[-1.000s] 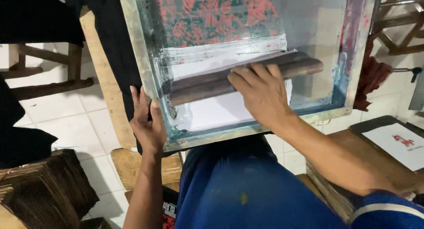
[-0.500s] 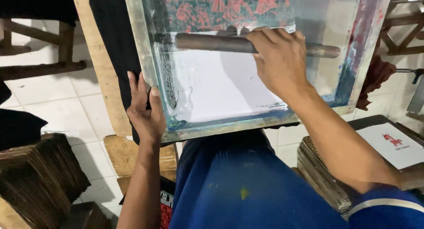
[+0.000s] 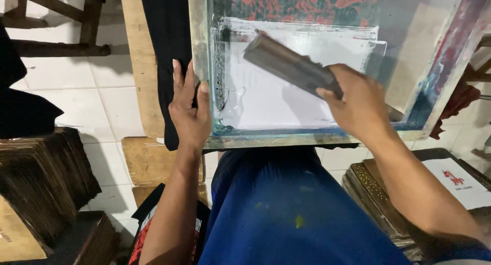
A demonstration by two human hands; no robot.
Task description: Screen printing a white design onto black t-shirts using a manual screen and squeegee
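A framed printing screen [image 3: 266, 140] lies flat in front of me, its mesh smeared with white ink and red ink at the far end. My left hand [image 3: 190, 109] grips the frame's near left corner, thumb on top of the rim. My right hand [image 3: 358, 101] holds a dark wooden squeegee [image 3: 289, 65] by its near end, lifted and angled over the white ink patch. A black cloth [image 3: 166, 50] lies on a wooden board [image 3: 134, 65] under the screen's left side.
Stacks of dark cardboard sheets [image 3: 43, 178] sit at lower left. Another stack [image 3: 381, 193] with a white printed sheet [image 3: 455, 180] on a board is at lower right. A wooden stool [image 3: 61, 24] stands on the white tiled floor at upper left.
The squeegee went from lying across the screen near me to the far end, and is now lifted and turned diagonal in my right hand. My left hand stayed on the frame's corner.
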